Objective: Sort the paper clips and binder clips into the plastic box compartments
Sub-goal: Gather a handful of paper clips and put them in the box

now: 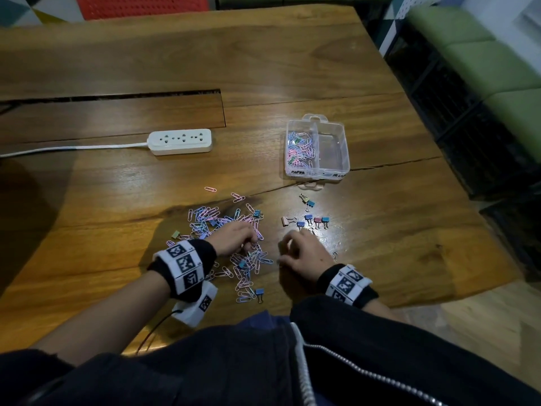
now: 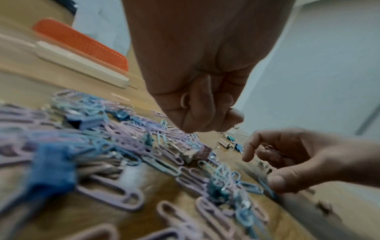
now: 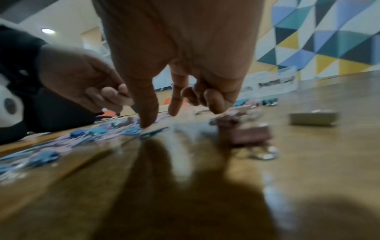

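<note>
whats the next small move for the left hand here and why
Probably carry what it holds to the box and drop it in the left compartment. The left hand is curled over the pile, and the wrist view shows a pink loop, likely a paper clip, tucked in its fingers. That compartment already holds paper clips; the right one looks bare.

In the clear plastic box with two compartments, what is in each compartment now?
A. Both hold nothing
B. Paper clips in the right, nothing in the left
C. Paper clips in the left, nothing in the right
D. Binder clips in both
C: in the clear plastic box, pastel paper clips fill the left compartment; the right one shows only its bare bottom.
</note>
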Available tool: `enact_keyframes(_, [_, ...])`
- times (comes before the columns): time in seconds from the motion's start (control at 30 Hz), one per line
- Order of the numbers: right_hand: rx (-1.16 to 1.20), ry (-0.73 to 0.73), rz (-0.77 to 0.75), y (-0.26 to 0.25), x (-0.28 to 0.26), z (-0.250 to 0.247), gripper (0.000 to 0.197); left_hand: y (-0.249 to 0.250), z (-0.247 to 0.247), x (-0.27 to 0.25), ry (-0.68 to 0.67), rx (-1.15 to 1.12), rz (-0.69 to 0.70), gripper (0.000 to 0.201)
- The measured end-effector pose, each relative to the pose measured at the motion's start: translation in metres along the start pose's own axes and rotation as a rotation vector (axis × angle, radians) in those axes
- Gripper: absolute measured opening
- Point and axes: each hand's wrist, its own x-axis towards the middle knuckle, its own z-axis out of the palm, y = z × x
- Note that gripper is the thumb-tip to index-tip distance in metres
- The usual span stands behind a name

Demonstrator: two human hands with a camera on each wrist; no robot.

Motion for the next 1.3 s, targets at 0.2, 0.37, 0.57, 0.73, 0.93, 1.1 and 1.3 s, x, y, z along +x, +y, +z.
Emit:
enact_keyframes(0.2, [-0.016, -0.107, -0.057, -0.019, 0.014, 0.017, 0.046, -0.019, 0.001, -0.025, -0.140, 0.901, 0.121, 0.044])
enact_keyframes(0.37, [0.038, -0.019, -0.003, -0.012, 0.019, 0.007, 0.033, -0.030, 0.012, -0.026, -0.071, 1.022, 0.178, 0.085])
enact_keyframes(0.57, [-0.011, -0.073, -0.097, -0.009, 0.002, 0.001, 0.044, -0.021, 0.020, -0.016, 0.145, 1.047, 0.281, 0.049])
enact_keyframes(0.73, [-0.032, -0.118, -0.098, -0.006, -0.002, -0.003, 0.048, -0.012, 0.028, -0.008, 0.154, 1.130, 0.250, 0.034])
enact_keyframes(0.93, [-0.083, -0.101, -0.136, -0.006, 0.003, -0.009, 0.038, -0.006, 0.024, -0.003, 0.137, 1.004, 0.217, 0.032])
enact_keyframes(1.1, [-0.039, -0.103, -0.099, -0.011, 0.012, -0.002, 0.026, -0.004, 0.003, -0.003, 0.065, 0.225, 0.098, 0.020])
enact_keyframes(1.3, [-0.031, -0.086, -0.086, -0.024, 0.018, 0.015, 0.042, -0.012, -0.016, -0.011, 0.035, -0.666, -0.031, 0.026])
